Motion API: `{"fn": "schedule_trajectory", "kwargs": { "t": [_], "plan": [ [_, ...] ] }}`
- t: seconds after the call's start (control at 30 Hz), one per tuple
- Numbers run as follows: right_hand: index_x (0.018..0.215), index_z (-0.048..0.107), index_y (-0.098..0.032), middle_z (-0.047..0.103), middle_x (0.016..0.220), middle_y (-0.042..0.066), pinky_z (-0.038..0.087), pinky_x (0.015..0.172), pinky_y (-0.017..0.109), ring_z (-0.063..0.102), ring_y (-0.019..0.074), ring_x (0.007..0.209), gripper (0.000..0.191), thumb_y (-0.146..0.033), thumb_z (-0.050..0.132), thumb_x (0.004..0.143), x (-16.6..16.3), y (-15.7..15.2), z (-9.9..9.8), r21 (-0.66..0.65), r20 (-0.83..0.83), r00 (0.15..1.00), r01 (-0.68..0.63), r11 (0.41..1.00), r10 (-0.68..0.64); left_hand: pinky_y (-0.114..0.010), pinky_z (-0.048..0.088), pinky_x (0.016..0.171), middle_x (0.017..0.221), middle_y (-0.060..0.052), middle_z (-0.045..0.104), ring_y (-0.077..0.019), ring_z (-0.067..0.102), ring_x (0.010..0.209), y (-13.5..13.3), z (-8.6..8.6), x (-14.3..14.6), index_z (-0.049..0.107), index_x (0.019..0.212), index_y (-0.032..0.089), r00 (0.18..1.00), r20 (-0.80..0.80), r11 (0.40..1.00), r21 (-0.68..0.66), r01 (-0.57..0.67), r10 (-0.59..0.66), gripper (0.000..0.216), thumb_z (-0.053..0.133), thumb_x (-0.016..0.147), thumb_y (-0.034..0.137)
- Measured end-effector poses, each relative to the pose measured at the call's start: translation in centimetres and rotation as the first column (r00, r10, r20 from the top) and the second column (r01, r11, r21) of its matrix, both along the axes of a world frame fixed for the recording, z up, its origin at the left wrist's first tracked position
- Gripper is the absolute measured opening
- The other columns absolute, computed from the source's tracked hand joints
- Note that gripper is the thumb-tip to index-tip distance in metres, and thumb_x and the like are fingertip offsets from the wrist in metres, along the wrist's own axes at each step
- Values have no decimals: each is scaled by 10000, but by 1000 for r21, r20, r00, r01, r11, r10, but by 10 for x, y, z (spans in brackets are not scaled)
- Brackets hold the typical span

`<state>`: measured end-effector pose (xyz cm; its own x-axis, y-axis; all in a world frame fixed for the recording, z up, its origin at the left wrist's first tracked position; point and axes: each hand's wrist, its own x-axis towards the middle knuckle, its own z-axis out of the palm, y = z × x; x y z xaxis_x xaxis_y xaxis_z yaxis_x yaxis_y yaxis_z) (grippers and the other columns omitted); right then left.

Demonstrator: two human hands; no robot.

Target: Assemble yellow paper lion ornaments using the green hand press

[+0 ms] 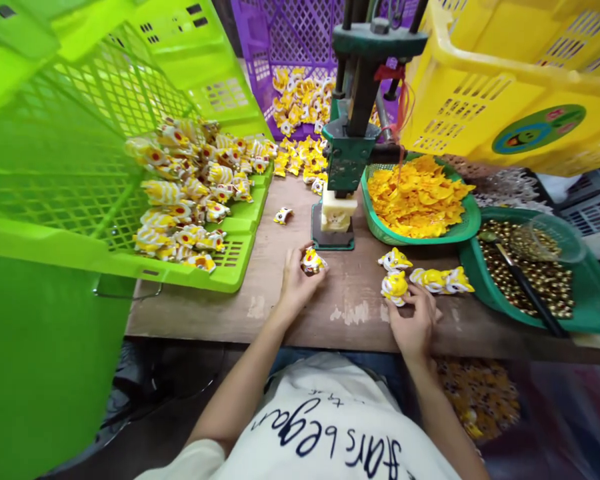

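Observation:
My left hand is closed around a small yellow and white toy figure just in front of the green hand press. A cream block with a figure in it sits on the press base. My right hand grips another yellow toy figure on the wooden table. Two or three more figures lie beside that hand.
A tilted green crate at left holds many finished figures. A green basket of yellow shell pieces and a green tray of small metal parts stand at right. Purple and yellow crates are behind.

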<state>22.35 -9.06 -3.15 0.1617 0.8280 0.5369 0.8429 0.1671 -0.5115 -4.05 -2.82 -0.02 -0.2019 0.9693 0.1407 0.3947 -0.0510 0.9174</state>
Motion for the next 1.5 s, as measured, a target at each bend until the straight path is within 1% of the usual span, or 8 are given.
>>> {"fn": "schedule_trajectory", "kwargs": {
  "t": [0.27, 0.47, 0.6, 0.77, 0.93, 1.1, 1.27, 1.5],
  "plan": [
    [860, 599, -180, 671, 1057, 162, 445, 931, 528, 554, 331, 1100, 164, -326, 671, 874, 7, -12, 10, -37, 117, 992, 56, 998, -52, -319, 506, 938, 1184, -76, 584, -197, 604, 1072, -6, 7, 6, 574, 1289, 232, 998, 43, 999, -17, 40, -39, 578, 758, 742, 255],
    [929, 588, -208, 626, 1025, 132, 511, 850, 425, 617, 248, 969, 72, -274, 607, 908, -40, -24, 70, 42, -302, 951, -57, 997, 67, -335, 509, 949, 1229, -88, 628, -220, 616, 1099, -14, 19, 15, 578, 1321, 238, 940, 294, 979, -57, 195, -171, 657, 813, 714, 319],
    [1190, 534, -235, 641, 1180, 113, 548, 815, 370, 649, 220, 1017, 299, -406, 517, 945, -93, -1, 86, -86, -901, 406, -512, 854, 152, -357, 475, 990, 1268, -85, 623, -253, 591, 1159, -23, 34, 24, 591, 1336, 255, 856, 418, 935, -39, 352, -305, 678, 826, 708, 359],
    [1089, 567, -233, 683, 1064, 29, 533, 723, 252, 669, 143, 863, 329, -318, 706, 804, -120, 39, 70, -39, -979, -136, -604, 796, -151, -389, 435, 1027, 1345, -106, 565, -295, 536, 1234, -3, 50, -2, 599, 1335, 253, 888, 258, 919, -6, 394, -379, 599, 724, 786, 457],
    [1050, 615, -203, 700, 941, 32, 509, 604, 234, 699, 159, 749, 376, -409, 748, 765, -118, 39, 62, -63, -979, -118, -606, 793, -168, -481, 377, 1050, 1362, -223, 459, -361, 494, 1255, 78, 45, -48, 526, 1356, 159, 899, -372, 950, -113, -290, 230, 543, 554, 906, 461],
    [1021, 597, -216, 693, 917, 24, 544, 653, 267, 732, 205, 836, 357, -413, 754, 768, -115, 25, 53, -88, -974, -111, -616, 783, -196, -447, 429, 970, 1259, -221, 530, -351, 557, 1174, 132, 42, -58, 619, 1126, 145, 836, -544, 926, -271, -262, 77, 314, 567, 912, 369],
    [1065, 602, -221, 679, 916, 18, 523, 644, 235, 671, 132, 742, 315, -400, 701, 826, -109, 27, 51, -84, -995, 14, -609, 789, -95, -304, 505, 790, 939, -91, 647, -201, 640, 901, 100, 39, -57, 611, 946, 181, 971, 178, 961, -251, -114, 161, 230, 535, 939, 398],
    [1219, 612, -217, 654, 1184, 71, 540, 892, 302, 644, 192, 1030, 388, -383, 646, 870, -125, 40, 83, 14, -898, 327, -647, 762, 294, -339, 547, 743, 1010, -111, 727, -216, 698, 861, 20, 38, -23, 624, 929, 173, 277, 957, 947, -162, 276, 83, 202, 549, 897, 358]
  ]
}}
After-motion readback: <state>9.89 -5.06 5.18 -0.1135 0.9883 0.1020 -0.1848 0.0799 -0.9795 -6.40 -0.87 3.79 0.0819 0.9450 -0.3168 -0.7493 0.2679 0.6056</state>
